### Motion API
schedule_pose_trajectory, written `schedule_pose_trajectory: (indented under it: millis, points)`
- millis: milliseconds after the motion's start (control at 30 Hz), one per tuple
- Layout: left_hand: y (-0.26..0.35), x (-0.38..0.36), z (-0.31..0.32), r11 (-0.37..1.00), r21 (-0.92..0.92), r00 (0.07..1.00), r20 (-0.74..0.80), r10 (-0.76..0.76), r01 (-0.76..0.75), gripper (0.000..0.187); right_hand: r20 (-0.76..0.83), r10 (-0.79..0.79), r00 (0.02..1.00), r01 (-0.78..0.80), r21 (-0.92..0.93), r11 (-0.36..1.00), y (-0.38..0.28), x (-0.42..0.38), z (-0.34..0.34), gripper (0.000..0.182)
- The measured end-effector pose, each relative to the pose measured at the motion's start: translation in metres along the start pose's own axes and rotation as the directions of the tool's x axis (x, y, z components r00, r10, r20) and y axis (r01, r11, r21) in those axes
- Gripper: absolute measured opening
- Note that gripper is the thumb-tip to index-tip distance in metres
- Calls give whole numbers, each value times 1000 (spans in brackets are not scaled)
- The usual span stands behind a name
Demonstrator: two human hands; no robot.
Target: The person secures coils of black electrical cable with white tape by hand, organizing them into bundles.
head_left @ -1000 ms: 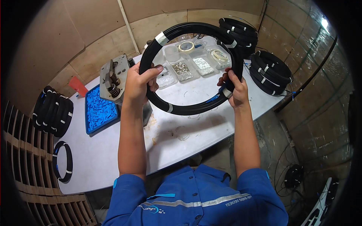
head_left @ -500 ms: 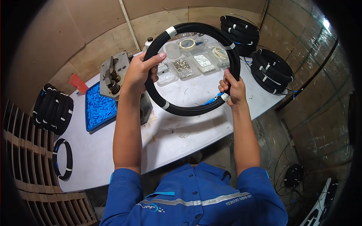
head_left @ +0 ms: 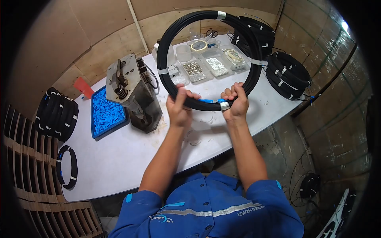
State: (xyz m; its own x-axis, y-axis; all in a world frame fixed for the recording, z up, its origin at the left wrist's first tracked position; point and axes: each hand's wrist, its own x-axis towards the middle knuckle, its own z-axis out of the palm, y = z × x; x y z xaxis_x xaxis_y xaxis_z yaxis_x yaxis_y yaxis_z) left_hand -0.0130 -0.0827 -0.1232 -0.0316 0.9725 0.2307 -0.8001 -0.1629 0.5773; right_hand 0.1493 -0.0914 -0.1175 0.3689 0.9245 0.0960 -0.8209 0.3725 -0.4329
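Note:
Raised above the white table is a large coil of black cable, bound with several white tape bands. My left hand is wrapped round its lower left part, thumb on the near side. My right hand grips the lower right part, beside a white tape band. Between my hands, blue connectors lie along the inner edge of the coil. Through the ring show a clear tray of small metal pieces and a tray of silvery-white strips.
A metal press stands left of my hands, beside a blue tray of small blue parts. Stacked black coils sit at the left and right. One thin coil rests at the table's left edge. Scissors lie at the back.
The coil has turned clockwise and shifted slightly up and right. My left hand has moved from its left side down to the bottom, closer to my right hand, which moved slightly left.

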Motion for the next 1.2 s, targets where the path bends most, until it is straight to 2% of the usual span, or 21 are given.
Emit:
schedule_pose_trajectory:
  millis: [67, 133, 200, 267, 333, 400, 500, 633, 700, 933, 1000, 1200]
  points:
    - [1, 1, 8, 998, -60, 993, -114, -19, 12, 19, 19, 29, 999, -28, -7, 1000, 6, -7, -6, 12]
    - [9, 4, 15, 999, -29, 986, -168, -18, 13, 25, 69, 74, 995, -71, -39, 997, 8, -11, -9, 13]
    - [17, 5, 17, 999, -12, 988, -150, -35, 33, 25, 59, 60, 996, -54, -86, 995, 7, -10, -11, 12]
    - [23, 8, 16, 999, 37, 994, -107, 6, -2, 25, 28, 174, 984, -167, -171, 971, 2, -6, -12, 12]
    - [28, 9, 17, 999, 41, 996, -85, 22, -18, 24, 49, 194, 980, -184, -157, 970, 1, -8, -12, 12]
    - [33, 8, 19, 996, 80, 999, 8, 41, -42, 24, 85, 153, 985, -144, -104, 984, 2, -12, -8, 12]
    - [34, 11, 17, 992, 81, 994, 69, 89, -95, 20, 158, 135, 978, -133, -26, 991, 4, -11, -9, 11]
    - [35, 12, 20, 996, 53, 996, 57, 70, -73, 20, 153, 134, 979, -130, -38, 991, 0, -13, -5, 12]
    - [36, 12, 20, 999, 23, 999, 18, 48, -48, 20, 108, 102, 989, -85, -152, 985, -3, -15, 0, 12]
    - [42, 12, 17, 998, 32, 999, 16, 49, -50, 19, 113, 63, 992, -42, -174, 984, -17, -14, 2, 17]
    - [43, 10, 19, 997, 53, 998, 26, 59, -60, 18, 94, 15, 995, 13, -291, 957, -15, -14, 1, 19]
    - [44, 8, 22, 992, 97, 997, 32, 74, -77, 18, 16, -13, 1000, 17, -326, 945, -11, -16, 2, 18]
